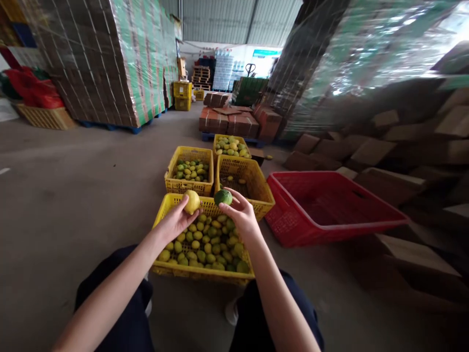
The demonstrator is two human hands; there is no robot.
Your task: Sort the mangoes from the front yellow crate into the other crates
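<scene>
Over the nearest yellow crate [205, 276], my left hand [179, 219] is closed around a yellow lemon [191, 202]. My right hand [242, 212] grips a dark green lemon [223, 197] between thumb and fingers, a short gap to the right of the yellow one. Below both hands, many green and yellow lemons [207, 244] lie in that crate. Just beyond it, a second yellow crate [188, 185] holds mostly green fruit, and the yellow crate [262, 193] to its right has only a few lemons on its bottom.
Further back stands another yellow crate [216, 142] full of paler lemons. A red crate [289, 230] is at the right, beside a heap of cardboard boxes [370, 146]. Wrapped pallet stacks [142, 63] rise on both sides. Strapped flat cartons [242, 124] sit on a pallet ahead.
</scene>
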